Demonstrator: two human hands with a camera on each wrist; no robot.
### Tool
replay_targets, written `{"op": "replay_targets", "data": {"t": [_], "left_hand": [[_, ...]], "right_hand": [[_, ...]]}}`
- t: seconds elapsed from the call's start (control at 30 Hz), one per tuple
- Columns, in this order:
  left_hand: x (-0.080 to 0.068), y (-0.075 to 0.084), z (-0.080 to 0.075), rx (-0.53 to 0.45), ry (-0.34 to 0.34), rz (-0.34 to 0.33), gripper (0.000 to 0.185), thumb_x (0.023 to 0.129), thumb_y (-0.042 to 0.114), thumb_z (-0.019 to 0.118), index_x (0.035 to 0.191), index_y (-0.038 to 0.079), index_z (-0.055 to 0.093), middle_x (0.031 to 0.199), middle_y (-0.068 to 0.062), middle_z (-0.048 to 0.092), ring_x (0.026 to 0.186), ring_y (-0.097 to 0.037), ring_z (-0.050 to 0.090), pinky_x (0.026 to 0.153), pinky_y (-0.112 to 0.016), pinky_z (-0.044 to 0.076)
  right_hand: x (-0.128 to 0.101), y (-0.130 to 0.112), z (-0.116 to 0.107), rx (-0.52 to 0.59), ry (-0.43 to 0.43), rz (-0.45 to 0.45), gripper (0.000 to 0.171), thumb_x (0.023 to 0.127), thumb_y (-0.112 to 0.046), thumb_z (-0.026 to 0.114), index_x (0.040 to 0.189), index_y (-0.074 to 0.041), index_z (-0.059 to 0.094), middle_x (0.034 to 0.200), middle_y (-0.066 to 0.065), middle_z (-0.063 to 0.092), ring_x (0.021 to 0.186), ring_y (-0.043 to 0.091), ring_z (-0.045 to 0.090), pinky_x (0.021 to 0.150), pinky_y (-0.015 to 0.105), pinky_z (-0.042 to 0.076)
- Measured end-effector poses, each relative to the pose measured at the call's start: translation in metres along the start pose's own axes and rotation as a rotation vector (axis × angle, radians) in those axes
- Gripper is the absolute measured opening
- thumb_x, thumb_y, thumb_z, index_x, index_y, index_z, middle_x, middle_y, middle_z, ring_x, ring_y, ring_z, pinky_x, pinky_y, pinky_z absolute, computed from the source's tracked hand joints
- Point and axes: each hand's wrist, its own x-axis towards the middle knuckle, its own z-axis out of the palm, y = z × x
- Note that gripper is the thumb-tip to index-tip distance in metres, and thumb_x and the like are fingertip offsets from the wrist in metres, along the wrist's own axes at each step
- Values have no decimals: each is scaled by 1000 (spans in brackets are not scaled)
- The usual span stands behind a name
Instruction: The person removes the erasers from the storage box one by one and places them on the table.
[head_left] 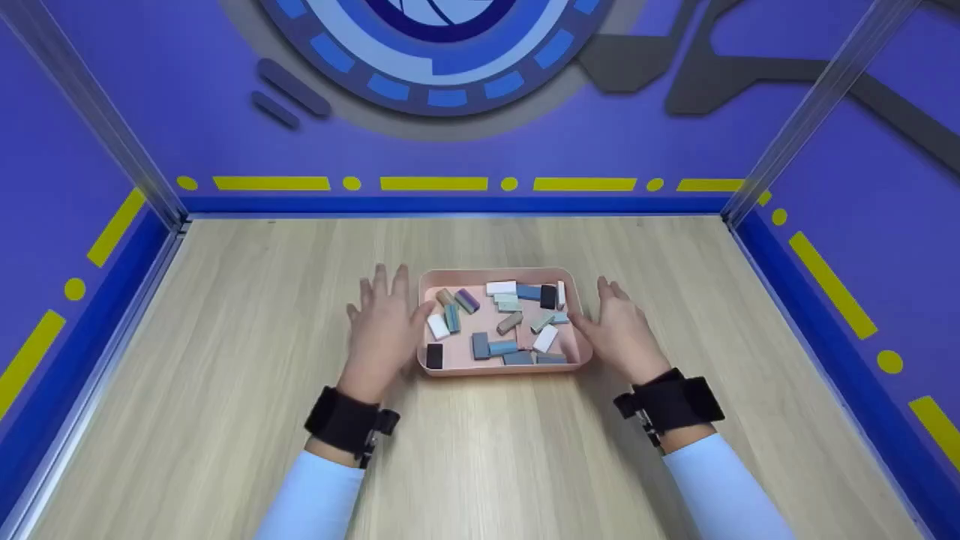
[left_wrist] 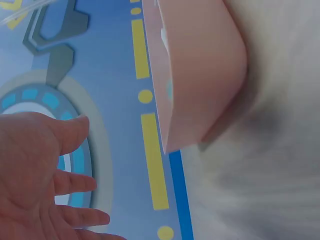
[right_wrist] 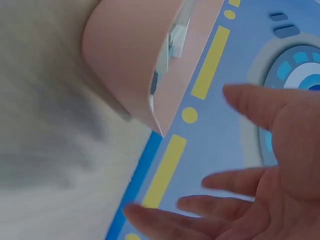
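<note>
A shallow pink tray lies on the table, holding several small rectangular blocks in white, black, blue, grey, brown and pale green. Beside its left end is my left hand, fingers spread and straight, the thumb overlapping the rim in the head view. My right hand is at the tray's right end, its fingers extended and the thumb near the rim. Both palms appear bare in the wrist views, where the left hand and right hand stand apart from the tray's outer wall.
The wooden table is bounded by a blue-purple back wall with yellow dashes and by side walls. Metal posts mark the corners. A black strap is on the left wrist, another black strap on the right.
</note>
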Motion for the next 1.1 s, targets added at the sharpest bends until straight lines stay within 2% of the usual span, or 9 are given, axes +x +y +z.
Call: {"op": "replay_targets", "data": {"t": [0.07,0.17,0.23,0.33,0.4,0.47,0.67,0.9,1.1], "left_hand": [[1,10,6,3,13,26,74,89,52,51,147,14,26,152,-23,20,137,-47,21,100,-68,25],[3,26,19,23,39,77,69,87,47,59,141,11,36,149,-23,27,138,-45,22,103,-63,28],[5,34,29,21,48,102,63,85,43,63,135,10,45,146,-23,31,137,-43,25,103,-59,32],[8,45,45,9,35,110,54,83,38,67,126,9,52,140,-21,38,130,-39,35,99,-51,41],[10,50,54,2,22,100,54,82,35,69,125,7,52,133,-21,42,123,-35,41,93,-45,46],[11,52,61,13,13,80,58,80,34,70,126,5,51,127,-21,45,118,-34,44,90,-42,48],[11,52,74,100,8,25,69,77,33,73,131,0,46,120,-24,51,109,-37,50,89,-42,47],[14,50,77,251,-2,108,40,84,27,65,114,1,62,96,-17,61,87,-30,57,78,-40,44],[17,55,74,234,20,124,18,89,11,55,96,3,69,94,-17,60,83,-30,58,71,-42,51]], "right_hand": [[2,0,3,38,-3,24,78,87,-40,60,142,7,28,123,31,53,97,39,61,81,48,50],[4,-1,10,80,10,59,63,86,-31,61,132,9,43,104,26,64,79,31,64,67,42,52],[5,-1,15,80,35,64,46,84,-25,63,116,8,58,93,21,67,80,27,64,66,39,52],[7,-1,22,60,54,65,19,81,-18,63,76,1,59,66,8,58,59,18,54,51,32,44],[7,-1,26,39,60,60,26,80,-15,63,61,-6,47,56,1,43,50,14,39,45,30,31],[7,-1,29,30,53,58,30,80,-12,62,57,-10,42,55,-1,37,48,14,33,44,29,26],[7,1,35,23,41,53,11,74,-2,61,63,-4,60,64,5,52,56,19,42,47,29,30],[12,0,32,23,59,57,19,69,1,57,53,-8,52,57,2,47,54,19,40,45,29,29],[16,1,27,10,43,105,14,71,0,55,58,-6,55,63,4,49,57,19,42,46,29,31]]}}
